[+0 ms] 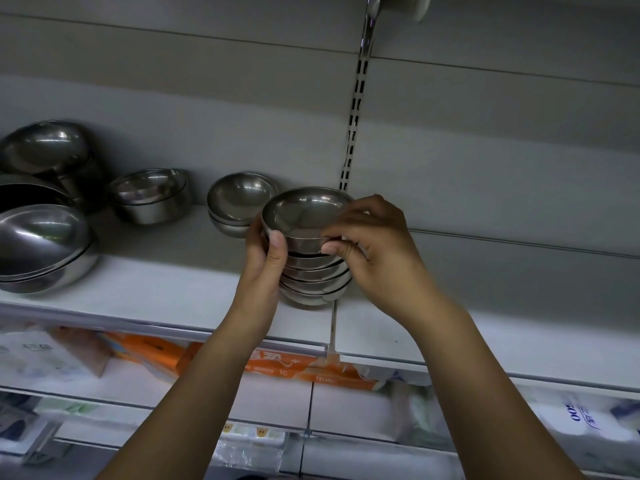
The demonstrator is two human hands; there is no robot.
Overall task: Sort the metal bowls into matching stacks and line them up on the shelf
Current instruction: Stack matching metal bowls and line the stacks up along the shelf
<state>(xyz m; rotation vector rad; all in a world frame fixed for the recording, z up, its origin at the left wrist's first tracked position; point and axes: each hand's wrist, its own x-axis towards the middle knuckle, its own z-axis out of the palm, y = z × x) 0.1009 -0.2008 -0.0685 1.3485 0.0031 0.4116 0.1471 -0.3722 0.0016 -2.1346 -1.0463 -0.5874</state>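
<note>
I'm watching both grips working on the stack of small bowls (pixel 317 284), which is sitting near the front edge of the white shelf (pixel 156 292). Left grip (pixel 265 268) is holding the top bowl (pixel 304 213), thumb pressing on its near wall, fingers wrapping round the left side. Right grip (pixel 377 251) is pinching the same bowl's right wall between thumb and forefinger. Top bowl is tilting slightly toward me. I can't tell whether it's seating fully on the bowls under it.

Close behind on the left, 2 nested small bowls (pixel 239 206) are sitting on the shelf. Further left, a short stack of medium bowls (pixel 152 199) is standing near the back panel. Large bowls (pixel 45 244) are leaning together at the far left edge. Underneath, orange boxes (pixel 277 367) are lying among white packets.
</note>
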